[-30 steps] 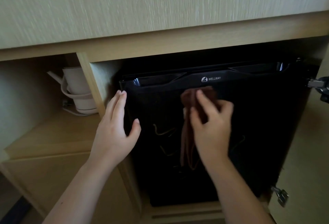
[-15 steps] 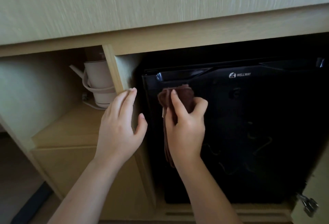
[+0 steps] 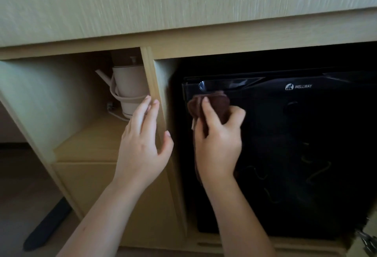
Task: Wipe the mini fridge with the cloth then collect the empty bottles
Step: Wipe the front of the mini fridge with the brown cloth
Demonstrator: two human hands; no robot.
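Head view, looking down into a pale wood cabinet [image 3: 224,40] with two open compartments split by an upright divider [image 3: 155,85].

Left compartment: one cream kettle [image 3: 128,85], upright at the back right corner of its shelf [image 3: 91,142], just beside the divider. Spout points left. A cream cord [image 3: 122,98] is looped round the body, with a further length lying on the shelf at its base.

Right compartment: one black mini fridge [image 3: 295,144], upright, door closed and facing out, filling most of the space. White WELLWAY logo [image 3: 298,86] near the door's top edge, right of centre. Glossy door shows faint reflections.

Cloth [image 3: 216,103]: brown, bunched, pressed against the fridge door at its upper left corner, just below the door's top strip. Bunched end points up; a narrow tail hangs straight down behind the hand, so the long axis runs vertically along the door's left edge.

Right hand [image 3: 218,144]: fingers curled round the cloth, forefinger stretched up over the bunch, holding it to the door.

Left hand [image 3: 140,148]: holds nothing; fingers straight and together, thumb spread apart, fingertips at the divider's front edge, in front of the kettle.

Metal hinge [image 3: 367,240]: at the lower right corner of the right compartment, blurred.
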